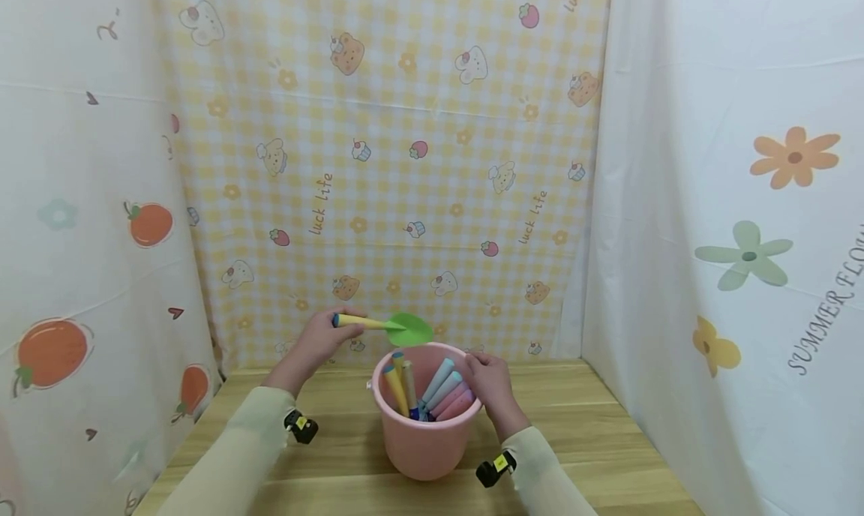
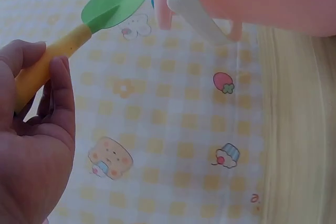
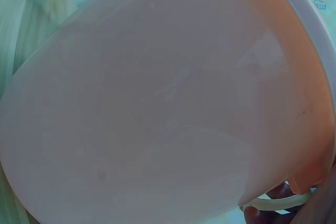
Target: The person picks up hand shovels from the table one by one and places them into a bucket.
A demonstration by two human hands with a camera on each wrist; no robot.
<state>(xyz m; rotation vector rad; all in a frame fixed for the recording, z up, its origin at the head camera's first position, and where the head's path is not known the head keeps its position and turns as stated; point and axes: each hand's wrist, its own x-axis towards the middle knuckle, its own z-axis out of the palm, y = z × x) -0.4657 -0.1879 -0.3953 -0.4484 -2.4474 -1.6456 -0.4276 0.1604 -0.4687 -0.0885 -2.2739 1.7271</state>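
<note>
A toy shovel with a green blade (image 1: 413,330) and a yellow handle (image 2: 55,59) is pinched by the handle between the thumb and fingers of my left hand (image 1: 321,345). Its blade is held above the back left rim of a pink bucket (image 1: 427,453), which stands upright on the table. My right hand (image 1: 493,385) grips the bucket's rim on the right side; in the right wrist view the bucket wall hides most of that hand. Inside the bucket lean yellow handles (image 1: 394,388), light blue handles (image 1: 442,387) and pink handles (image 1: 454,402), their lower ends hidden.
The bucket's white carrying handle (image 2: 197,17) hangs at its side. Beneath everything is a wood-grain table (image 1: 337,456). A yellow checked cloth (image 1: 385,193) hangs behind it, with white printed cloths at the left (image 1: 81,276) and right (image 1: 648,201).
</note>
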